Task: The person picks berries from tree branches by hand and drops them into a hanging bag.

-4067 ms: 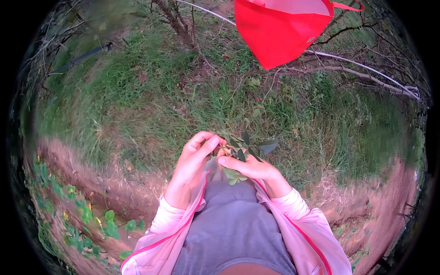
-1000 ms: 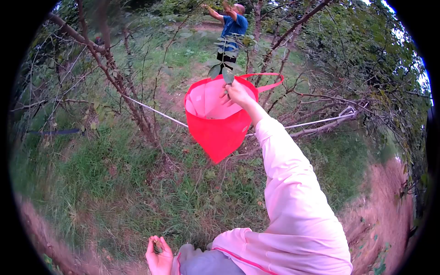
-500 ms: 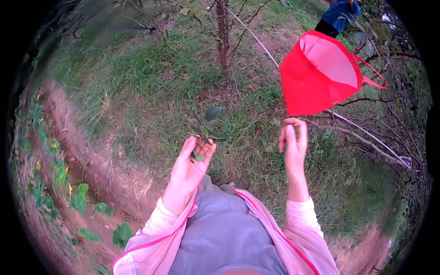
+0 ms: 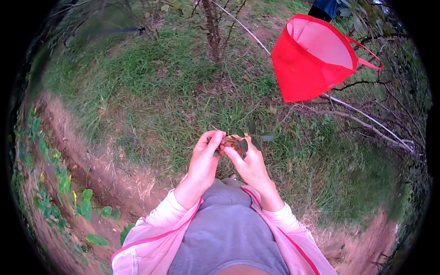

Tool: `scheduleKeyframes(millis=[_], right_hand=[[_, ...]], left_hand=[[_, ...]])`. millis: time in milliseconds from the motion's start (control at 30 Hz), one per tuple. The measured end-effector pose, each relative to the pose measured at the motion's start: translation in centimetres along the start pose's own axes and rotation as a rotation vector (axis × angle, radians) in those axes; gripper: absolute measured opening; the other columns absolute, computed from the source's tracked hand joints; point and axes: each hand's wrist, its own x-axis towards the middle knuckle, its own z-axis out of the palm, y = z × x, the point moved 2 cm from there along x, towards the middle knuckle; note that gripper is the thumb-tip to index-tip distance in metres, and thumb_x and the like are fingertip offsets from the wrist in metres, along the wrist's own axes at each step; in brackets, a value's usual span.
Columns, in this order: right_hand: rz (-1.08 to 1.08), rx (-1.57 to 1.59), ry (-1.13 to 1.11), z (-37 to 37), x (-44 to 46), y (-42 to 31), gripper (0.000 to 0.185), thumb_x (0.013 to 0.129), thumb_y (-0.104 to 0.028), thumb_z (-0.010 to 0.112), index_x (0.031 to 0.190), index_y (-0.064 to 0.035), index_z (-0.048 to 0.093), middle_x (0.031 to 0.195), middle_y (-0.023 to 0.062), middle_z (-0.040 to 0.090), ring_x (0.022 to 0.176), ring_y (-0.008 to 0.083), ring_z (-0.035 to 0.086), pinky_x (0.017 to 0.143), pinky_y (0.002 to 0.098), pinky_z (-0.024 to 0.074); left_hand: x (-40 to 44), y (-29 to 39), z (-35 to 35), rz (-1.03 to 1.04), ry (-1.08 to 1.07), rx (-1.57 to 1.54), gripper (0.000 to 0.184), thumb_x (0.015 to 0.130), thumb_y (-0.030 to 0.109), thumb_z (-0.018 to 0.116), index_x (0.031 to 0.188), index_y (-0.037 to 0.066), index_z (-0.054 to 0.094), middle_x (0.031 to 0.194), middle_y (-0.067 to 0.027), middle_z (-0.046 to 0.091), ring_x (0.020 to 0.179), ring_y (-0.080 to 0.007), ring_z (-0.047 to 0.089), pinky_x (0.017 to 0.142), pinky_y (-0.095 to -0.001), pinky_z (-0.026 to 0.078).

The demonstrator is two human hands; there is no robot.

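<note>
My two hands meet in front of my waist around a small leafy sprig (image 4: 244, 144) with dark green leaves. My left hand (image 4: 205, 158) is closed, with thumb and forefinger pinching the stem end. My right hand (image 4: 252, 167) is closed around the leafy part, its thumb pointing towards the left hand's fingertips. One leaf (image 4: 267, 136) sticks out to the right beyond my fingers. Something small and reddish-brown shows among the leaves, but my fingers partly cover it.
A red bag (image 4: 307, 68) with a pale inside hangs open at upper right, by a white pole (image 4: 362, 115) and bare branches. A thin trunk (image 4: 213, 32) rises ahead from grass. Broad-leaved plants (image 4: 86, 204) line the dirt at left. Another person's blue clothing (image 4: 326, 7) shows at the top.
My right hand has come down and left from below the red bag to the sprig. My left hand, holding the sprig, has shifted slightly right. The leaves now point right instead of up.
</note>
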Motion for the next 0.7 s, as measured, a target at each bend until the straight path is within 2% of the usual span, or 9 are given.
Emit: scheduleKeyframes(millis=[67,167,267,467,567,633,700], right_hand=[[0.180,0.200,0.000,1.0,-0.7,1.4,0.028,0.096,-0.019,0.059,0.116,0.0006,0.056,0.087,0.0081,0.063,0.071,0.0132,0.065,0.061,0.0281,0.0500],[0.237,0.224,-0.081,1.2,-0.9,2.4,0.024,0.100,-0.022,0.053,0.109,-0.0008,0.055,0.073,0.0021,0.056,0.059,0.0089,0.056,0.053,0.0264,0.0453],[0.369,0.206,-0.103,1.4,-1.1,1.8,0.022,0.102,-0.024,0.049,0.101,-0.0025,0.055,0.069,-0.0005,0.049,0.053,0.0068,0.046,0.047,0.0254,0.0384],[0.561,0.874,-0.248,2.0,-1.7,2.4,0.020,0.103,-0.023,0.046,0.100,-0.0054,0.054,0.068,-0.0034,0.042,0.051,0.0054,0.036,0.046,0.0219,0.0295],[0.561,0.845,-0.313,1.7,-2.7,1.4,0.019,0.103,-0.019,0.044,0.100,-0.0035,0.054,0.069,-0.0026,0.040,0.051,0.0050,0.034,0.046,0.0218,0.0259],[0.491,0.724,-0.327,1.9,-4.4,2.2,0.020,0.102,-0.019,0.044,0.101,-0.0023,0.054,0.069,-0.0017,0.042,0.053,0.0053,0.035,0.046,0.0215,0.0269],[0.475,0.707,-0.326,1.8,-4.7,2.3,0.020,0.102,-0.018,0.043,0.103,-0.0015,0.054,0.071,-0.0009,0.045,0.054,0.0055,0.036,0.047,0.0211,0.0276]], left_hand=[[-0.2,-0.1,-0.2,0.035,-0.008,0.066,0.019,0.094,0.024,0.064,0.104,0.008,0.061,0.095,0.0018,0.061,0.084,-0.0062,0.051,0.076,-0.0238,0.041],[0.0,-0.2,-0.6,0.136,0.051,0.216,0.018,0.094,0.024,0.065,0.102,0.008,0.061,0.095,0.0012,0.062,0.084,-0.0058,0.051,0.075,-0.0232,0.041],[0.1,-0.5,-1.2,0.176,0.100,0.310,0.016,0.093,0.021,0.065,0.101,0.007,0.061,0.095,0.0003,0.062,0.083,-0.0059,0.051,0.075,-0.0227,0.041],[0.0,-1.3,-1.5,0.207,0.155,0.170,0.010,0.094,0.015,0.063,0.100,0.007,0.060,0.093,0.0002,0.062,0.079,-0.0066,0.052,0.072,-0.0229,0.042],[1.3,0.2,-2.7,0.313,0.252,0.016,0.010,0.095,0.015,0.062,0.099,0.006,0.059,0.090,0.0002,0.061,0.077,-0.0068,0.051,0.070,-0.0224,0.043],[2.8,4.0,-4.9,0.520,0.426,0.097,0.011,0.095,0.016,0.062,0.099,0.006,0.059,0.088,-0.0001,0.060,0.075,-0.0068,0.050,0.069,-0.0219,0.042],[2.6,6.0,-5.0,0.608,0.343,0.210,0.012,0.095,0.017,0.062,0.099,0.006,0.059,0.086,0.0006,0.059,0.074,-0.0069,0.049,0.068,-0.0225,0.042]])
